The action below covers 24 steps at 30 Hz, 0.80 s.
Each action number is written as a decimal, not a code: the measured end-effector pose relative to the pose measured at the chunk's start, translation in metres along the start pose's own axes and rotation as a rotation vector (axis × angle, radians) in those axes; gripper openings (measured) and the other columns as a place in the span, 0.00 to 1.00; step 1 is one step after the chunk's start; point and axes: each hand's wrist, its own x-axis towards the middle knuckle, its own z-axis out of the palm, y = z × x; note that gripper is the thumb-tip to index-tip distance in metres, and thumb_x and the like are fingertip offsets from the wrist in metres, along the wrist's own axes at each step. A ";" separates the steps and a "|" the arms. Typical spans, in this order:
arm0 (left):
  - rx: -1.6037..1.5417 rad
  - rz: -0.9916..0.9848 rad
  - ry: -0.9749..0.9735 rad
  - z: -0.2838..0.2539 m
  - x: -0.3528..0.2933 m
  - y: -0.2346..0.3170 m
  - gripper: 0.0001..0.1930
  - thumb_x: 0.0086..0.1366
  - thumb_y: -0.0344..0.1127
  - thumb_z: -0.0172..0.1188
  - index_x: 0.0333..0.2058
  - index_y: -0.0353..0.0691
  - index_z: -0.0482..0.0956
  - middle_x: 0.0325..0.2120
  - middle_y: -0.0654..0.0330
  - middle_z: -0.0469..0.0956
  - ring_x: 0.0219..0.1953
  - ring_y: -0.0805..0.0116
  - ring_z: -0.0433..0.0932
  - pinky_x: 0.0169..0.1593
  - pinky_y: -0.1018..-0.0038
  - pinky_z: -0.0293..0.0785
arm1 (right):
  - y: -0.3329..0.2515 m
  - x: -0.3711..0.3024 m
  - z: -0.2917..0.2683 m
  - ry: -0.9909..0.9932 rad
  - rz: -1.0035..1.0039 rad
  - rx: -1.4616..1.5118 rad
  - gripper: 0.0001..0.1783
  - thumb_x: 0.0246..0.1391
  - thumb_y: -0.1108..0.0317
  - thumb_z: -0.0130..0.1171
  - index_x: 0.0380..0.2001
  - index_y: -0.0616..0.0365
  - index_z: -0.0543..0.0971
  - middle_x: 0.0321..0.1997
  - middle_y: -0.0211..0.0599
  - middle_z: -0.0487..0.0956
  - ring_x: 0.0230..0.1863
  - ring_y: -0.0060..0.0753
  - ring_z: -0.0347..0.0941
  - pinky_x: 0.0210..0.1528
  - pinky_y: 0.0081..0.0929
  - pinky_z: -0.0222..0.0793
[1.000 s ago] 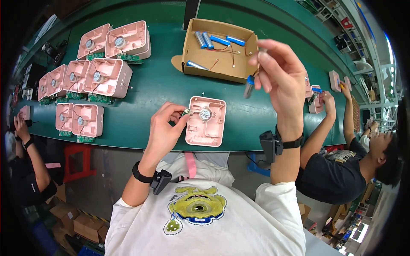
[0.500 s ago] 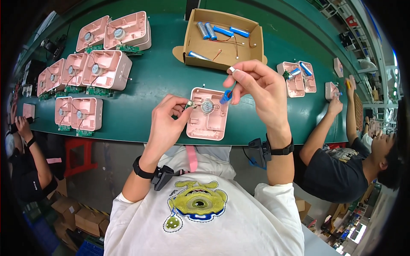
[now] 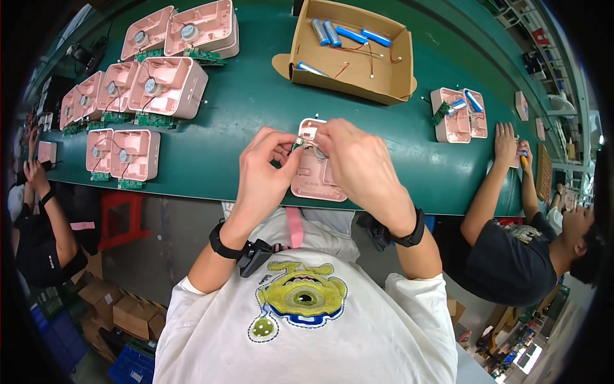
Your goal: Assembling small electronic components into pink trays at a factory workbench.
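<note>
My left hand (image 3: 265,168) pinches a small green circuit board (image 3: 298,142) over the left side of a pink plastic housing (image 3: 312,188). My right hand (image 3: 366,168) has its fingertips pressed together right beside the board, closed on the white plug of a battery lead. The plug is mostly covered by the fingers, and the blue battery is hidden behind the hand. Inside the open housing a round speaker (image 3: 319,153) shows in part. The housing lies flat at the table's near edge.
A cardboard box (image 3: 352,90) with several blue batteries stands behind my hands. Several pink housings (image 3: 169,105) with speakers and boards are grouped at left. Two pink housings (image 3: 453,132) with batteries lie at right. A co-worker's hands (image 3: 505,144) are farther right.
My right hand has come down and left, bringing the white plug to the board in my left hand. The blue battery is now out of sight. The whole view has shifted slightly.
</note>
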 end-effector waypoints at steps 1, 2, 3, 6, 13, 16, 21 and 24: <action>0.002 -0.004 0.000 0.001 -0.001 0.000 0.08 0.62 0.21 0.68 0.40 0.28 0.83 0.34 0.58 0.78 0.31 0.72 0.79 0.35 0.77 0.77 | -0.001 -0.002 0.004 -0.020 -0.001 -0.026 0.09 0.68 0.70 0.57 0.46 0.65 0.79 0.35 0.51 0.84 0.32 0.57 0.80 0.34 0.46 0.74; 0.008 0.005 0.011 0.001 -0.001 -0.001 0.08 0.62 0.21 0.68 0.40 0.28 0.83 0.34 0.58 0.77 0.30 0.72 0.79 0.34 0.77 0.77 | -0.002 -0.003 0.007 -0.040 -0.001 -0.053 0.10 0.67 0.70 0.58 0.45 0.65 0.79 0.36 0.52 0.84 0.33 0.60 0.79 0.34 0.48 0.74; 0.015 0.014 0.021 0.001 -0.002 -0.001 0.08 0.62 0.21 0.68 0.40 0.28 0.83 0.33 0.58 0.77 0.30 0.72 0.79 0.34 0.77 0.77 | -0.003 -0.004 0.009 -0.060 -0.002 -0.080 0.10 0.66 0.70 0.58 0.45 0.65 0.79 0.37 0.53 0.84 0.34 0.63 0.79 0.35 0.50 0.74; 0.051 0.046 0.029 0.003 -0.003 0.002 0.08 0.62 0.21 0.68 0.40 0.28 0.83 0.33 0.58 0.77 0.29 0.72 0.78 0.33 0.76 0.77 | -0.001 -0.005 0.015 -0.033 0.024 -0.032 0.09 0.65 0.70 0.59 0.43 0.65 0.80 0.36 0.53 0.84 0.34 0.62 0.79 0.34 0.50 0.73; 0.106 0.095 0.031 0.002 -0.003 0.004 0.08 0.61 0.20 0.67 0.40 0.28 0.83 0.32 0.57 0.77 0.28 0.71 0.78 0.31 0.75 0.76 | 0.003 -0.002 0.014 0.003 0.056 0.226 0.08 0.64 0.71 0.62 0.40 0.66 0.81 0.31 0.49 0.83 0.26 0.44 0.79 0.30 0.39 0.71; 0.104 0.097 0.018 0.001 -0.002 0.003 0.08 0.61 0.20 0.68 0.40 0.29 0.83 0.32 0.58 0.77 0.28 0.72 0.77 0.31 0.75 0.76 | 0.001 -0.002 0.009 -0.047 0.138 0.322 0.07 0.64 0.72 0.62 0.39 0.67 0.82 0.28 0.45 0.82 0.23 0.31 0.77 0.27 0.32 0.70; 0.133 0.098 0.006 -0.001 0.000 0.008 0.08 0.61 0.20 0.68 0.40 0.29 0.83 0.32 0.57 0.77 0.28 0.71 0.78 0.32 0.75 0.76 | 0.007 -0.005 0.013 -0.099 0.296 0.498 0.07 0.65 0.73 0.62 0.38 0.68 0.81 0.23 0.34 0.81 0.22 0.16 0.73 0.25 0.25 0.67; 0.180 0.149 -0.008 -0.001 0.001 0.013 0.07 0.61 0.20 0.67 0.39 0.29 0.83 0.32 0.57 0.77 0.28 0.69 0.78 0.32 0.73 0.77 | 0.009 -0.004 0.015 -0.104 0.318 0.537 0.07 0.66 0.73 0.62 0.38 0.68 0.81 0.22 0.32 0.80 0.23 0.17 0.74 0.25 0.24 0.67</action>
